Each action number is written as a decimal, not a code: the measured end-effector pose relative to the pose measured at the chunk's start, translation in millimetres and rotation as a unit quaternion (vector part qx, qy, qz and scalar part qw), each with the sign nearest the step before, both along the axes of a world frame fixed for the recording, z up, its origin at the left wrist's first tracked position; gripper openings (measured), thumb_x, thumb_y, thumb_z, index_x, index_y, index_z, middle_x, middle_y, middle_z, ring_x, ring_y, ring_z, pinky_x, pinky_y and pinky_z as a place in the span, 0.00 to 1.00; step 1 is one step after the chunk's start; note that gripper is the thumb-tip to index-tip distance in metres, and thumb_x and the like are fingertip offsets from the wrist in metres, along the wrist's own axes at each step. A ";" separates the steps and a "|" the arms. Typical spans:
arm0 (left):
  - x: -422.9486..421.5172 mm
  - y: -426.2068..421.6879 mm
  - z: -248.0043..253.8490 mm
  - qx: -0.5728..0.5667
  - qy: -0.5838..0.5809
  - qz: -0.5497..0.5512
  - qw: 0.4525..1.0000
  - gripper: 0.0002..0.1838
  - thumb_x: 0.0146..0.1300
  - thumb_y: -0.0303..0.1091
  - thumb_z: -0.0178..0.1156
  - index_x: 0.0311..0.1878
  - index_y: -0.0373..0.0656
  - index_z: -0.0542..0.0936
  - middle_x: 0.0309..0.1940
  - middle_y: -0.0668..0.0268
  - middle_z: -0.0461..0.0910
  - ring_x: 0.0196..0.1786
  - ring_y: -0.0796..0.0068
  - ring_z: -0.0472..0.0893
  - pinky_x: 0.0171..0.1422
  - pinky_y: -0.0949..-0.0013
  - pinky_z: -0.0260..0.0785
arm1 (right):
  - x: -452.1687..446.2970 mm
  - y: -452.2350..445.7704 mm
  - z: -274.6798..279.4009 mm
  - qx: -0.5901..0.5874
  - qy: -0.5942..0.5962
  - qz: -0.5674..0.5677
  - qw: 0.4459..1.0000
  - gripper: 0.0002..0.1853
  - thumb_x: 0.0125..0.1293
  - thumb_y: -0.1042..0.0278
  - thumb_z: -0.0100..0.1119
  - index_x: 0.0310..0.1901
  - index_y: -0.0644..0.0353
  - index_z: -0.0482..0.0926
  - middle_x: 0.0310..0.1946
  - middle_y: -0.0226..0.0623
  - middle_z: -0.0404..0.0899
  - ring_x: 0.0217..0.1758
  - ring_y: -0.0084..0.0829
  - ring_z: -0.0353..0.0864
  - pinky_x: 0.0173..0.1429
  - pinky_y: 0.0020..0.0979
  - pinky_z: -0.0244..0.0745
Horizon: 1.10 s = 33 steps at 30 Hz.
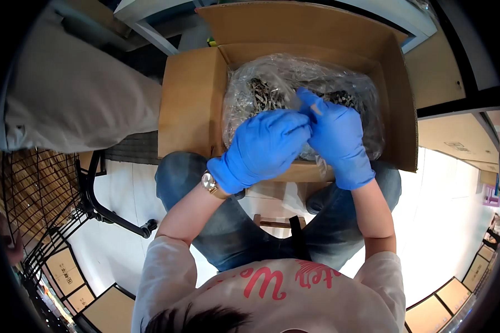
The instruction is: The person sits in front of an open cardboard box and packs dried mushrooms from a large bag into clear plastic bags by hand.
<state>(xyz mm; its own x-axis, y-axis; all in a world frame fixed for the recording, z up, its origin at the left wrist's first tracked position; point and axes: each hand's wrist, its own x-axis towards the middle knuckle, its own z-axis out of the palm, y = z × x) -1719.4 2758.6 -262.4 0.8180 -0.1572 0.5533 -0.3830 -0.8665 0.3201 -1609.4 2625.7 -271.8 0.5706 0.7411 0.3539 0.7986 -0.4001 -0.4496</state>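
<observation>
The clear bag (294,69) lies inside the open box (191,100) in front of you, with dark bits (264,94) showing through the plastic. Your left hand (266,143) and right hand (337,130), both in blue gloves, meet over the near part of the bag and hide its middle. Your fingers are bent inward and close together; you cannot tell from here whether they are clamped on the plastic.

A watch (208,182) sits on your left wrist. Your pale shirt (164,272) carries pink lettering (264,284); one large letter looks like a "W", but folds keep you from reading the whole. The cartons (65,272) at lower left bear dark print too small to read, as does the pale panel (453,136) on the right.

Your knees, in jeans (228,227), flank the near side of the box. Its flaps stand out to the left and at the far side, with a white frame (150,33) just beyond. To your left, beige cloth (83,83) comes close to the box, above a black wire basket (39,188). A caster (149,227) rests on the floor (128,188) near your left knee.
</observation>
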 end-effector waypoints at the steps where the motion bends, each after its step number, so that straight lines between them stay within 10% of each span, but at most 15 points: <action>1: -1.9 -2.2 2.3 0.003 0.091 0.036 0.995 0.12 0.52 0.32 0.58 0.42 0.50 0.80 0.43 0.68 0.77 0.53 0.65 0.75 0.54 0.62 0.70 | -3.3 -0.3 3.9 -0.052 -0.008 -0.015 0.999 0.24 0.52 0.69 0.62 0.54 0.48 0.77 0.24 0.41 0.79 0.25 0.41 0.81 0.31 0.35 0.75; 7: 3.5 -0.5 6.8 0.171 0.060 0.048 0.982 0.14 0.51 0.28 0.59 0.44 0.49 0.82 0.45 0.67 0.77 0.55 0.64 0.74 0.57 0.60 0.68 | 10.1 -6.7 6.1 -0.004 0.047 -0.020 0.999 0.12 0.56 0.70 0.55 0.42 0.57 0.81 0.23 0.41 0.81 0.21 0.37 0.79 0.27 0.34 0.73; 10: 13.7 1.6 -4.1 0.180 -0.025 0.015 0.983 0.14 0.50 0.31 0.62 0.43 0.51 0.82 0.44 0.69 0.77 0.52 0.65 0.75 0.58 0.59 0.68 | 18.2 -10.5 23.8 0.142 0.323 0.012 0.936 0.12 0.55 0.73 0.56 0.42 0.64 0.82 0.22 0.39 0.80 0.19 0.28 0.77 0.27 0.30 0.73; 12: 15.3 6.5 2.8 0.162 -0.025 -0.028 0.986 0.14 0.49 0.33 0.62 0.42 0.51 0.82 0.44 0.69 0.77 0.50 0.65 0.75 0.57 0.61 0.68 | 25.0 -13.7 43.1 -0.010 0.500 -0.020 0.866 0.13 0.55 0.75 0.57 0.42 0.68 0.82 0.22 0.35 0.80 0.24 0.21 0.76 0.31 0.25 0.73; 20: -7.5 10.4 45.2 0.281 0.235 -0.245 0.897 0.09 0.52 0.32 0.57 0.37 0.45 0.81 0.40 0.66 0.78 0.47 0.67 0.77 0.53 0.68 0.69 | 48.8 -20.2 8.6 -0.003 0.236 -0.038 0.971 0.14 0.55 0.69 0.52 0.42 0.55 0.84 0.28 0.50 0.80 0.32 0.47 0.81 0.41 0.41 0.76; 26: -33.8 6.5 40.5 0.318 0.291 -0.131 0.893 0.09 0.51 0.36 0.58 0.34 0.43 0.80 0.37 0.62 0.80 0.46 0.63 0.78 0.52 0.67 0.70 | -25.3 3.7 -3.6 0.022 0.096 0.167 0.981 0.10 0.59 0.64 0.53 0.40 0.52 0.81 0.24 0.44 0.79 0.25 0.44 0.80 0.32 0.41 0.76; 28: -39.4 10.9 19.5 0.229 0.465 -0.077 0.852 0.09 0.50 0.39 0.58 0.30 0.43 0.79 0.23 0.58 0.77 0.40 0.60 0.79 0.45 0.63 0.70 | -63.9 15.6 -20.1 0.012 0.069 0.177 0.982 0.11 0.64 0.62 0.49 0.41 0.55 0.80 0.25 0.45 0.79 0.24 0.46 0.79 0.28 0.43 0.74; 33: -43.5 -0.6 -62.8 0.098 0.317 -0.043 0.942 0.24 0.59 0.46 0.56 0.56 0.44 0.73 0.53 0.53 0.72 0.55 0.59 0.74 0.55 0.62 0.69 | -80.6 20.8 -34.1 -0.022 0.174 0.178 0.968 0.15 0.65 0.59 0.49 0.34 0.61 0.81 0.31 0.48 0.82 0.32 0.48 0.83 0.37 0.57 0.74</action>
